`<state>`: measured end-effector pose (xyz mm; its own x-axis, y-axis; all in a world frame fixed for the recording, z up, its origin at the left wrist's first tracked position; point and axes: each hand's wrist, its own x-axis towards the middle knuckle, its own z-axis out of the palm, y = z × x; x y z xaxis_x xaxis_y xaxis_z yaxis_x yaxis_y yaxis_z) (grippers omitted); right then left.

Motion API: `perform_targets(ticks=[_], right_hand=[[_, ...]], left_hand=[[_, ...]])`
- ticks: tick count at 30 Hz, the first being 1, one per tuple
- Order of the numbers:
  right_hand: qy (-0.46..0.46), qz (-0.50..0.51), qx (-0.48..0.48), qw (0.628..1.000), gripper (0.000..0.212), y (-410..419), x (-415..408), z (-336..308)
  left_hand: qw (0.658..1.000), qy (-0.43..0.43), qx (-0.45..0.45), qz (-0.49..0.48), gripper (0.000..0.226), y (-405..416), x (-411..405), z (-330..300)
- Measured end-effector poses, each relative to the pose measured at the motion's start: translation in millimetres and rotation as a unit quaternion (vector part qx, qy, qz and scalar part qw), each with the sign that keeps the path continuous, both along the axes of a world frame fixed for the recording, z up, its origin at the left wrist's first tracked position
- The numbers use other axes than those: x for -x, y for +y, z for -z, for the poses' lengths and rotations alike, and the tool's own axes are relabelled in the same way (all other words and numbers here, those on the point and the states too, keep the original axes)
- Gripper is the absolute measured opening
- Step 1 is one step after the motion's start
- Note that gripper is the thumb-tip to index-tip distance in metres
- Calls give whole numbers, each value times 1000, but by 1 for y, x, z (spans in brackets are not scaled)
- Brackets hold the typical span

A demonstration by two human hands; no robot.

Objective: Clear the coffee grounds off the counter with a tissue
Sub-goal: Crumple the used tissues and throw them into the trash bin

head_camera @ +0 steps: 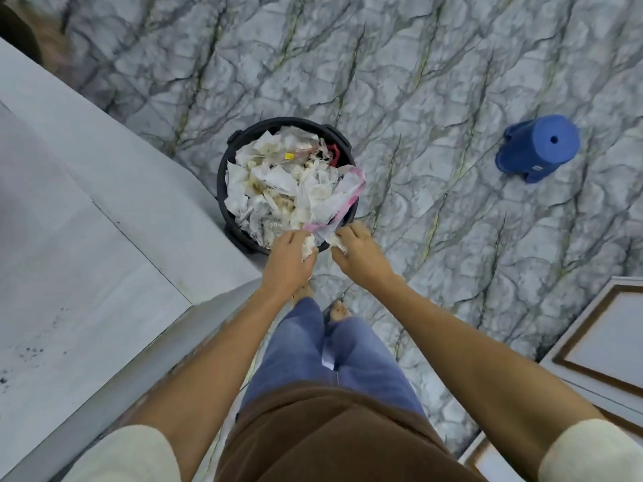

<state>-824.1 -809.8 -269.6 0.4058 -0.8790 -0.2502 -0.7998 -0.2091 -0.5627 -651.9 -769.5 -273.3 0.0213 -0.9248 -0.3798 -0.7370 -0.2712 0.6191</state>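
The black bin [222, 189] serves as the landmark. Nearest the camera, on the near side of the bin, the person's legs in blue trousers [313, 346] stand on the marble-patterned floor [435, 109], bare toes just short of the bin's base. Above them both forearms reach forward. The left hand [287, 257] is curled closed around a crumpled white tissue [308, 247], right at the bin's near rim. The right hand [355, 252] is likewise closed, pinching a second wad of tissue [336, 242], and sits beside the pink-edged plastic bag [342, 200] that drapes over the bin's near right rim. The two hands are close together but apart.

Left of the bin runs the grey counter [69, 220]; its corner edge ends just beside the bin's left wall. Dark specks of coffee grounds [29, 351] lie on the counter, well away from the bin, near the picture's left edge.

The bin is heaped to the rim with stained paper waste [275, 179]. Right of the bin the floor is open up to a blue stool [537, 147], well apart. A framed cabinet panel [605, 346] borders the floor on the near right.
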Motion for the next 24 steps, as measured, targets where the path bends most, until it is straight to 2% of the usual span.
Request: perform_targets(ticks=[6,11,14,24], right_hand=[[5,-37,-39,999,31,-43,-3,24],[18,-117,-65,991,26,-83,-20,57],[26,-129,-77,988,25,-103,-29,78],[33,-185,-94,978,31,-154,-66,128]], left_hand=[[997,-1,-35,-70,42,-27,2,17],[990,-13,-68,-125,38,-53,-1,50],[983,-23,-88,-162,39,-66,-7,70],[969,-29,-95,-227,40,-101,-41,126]])
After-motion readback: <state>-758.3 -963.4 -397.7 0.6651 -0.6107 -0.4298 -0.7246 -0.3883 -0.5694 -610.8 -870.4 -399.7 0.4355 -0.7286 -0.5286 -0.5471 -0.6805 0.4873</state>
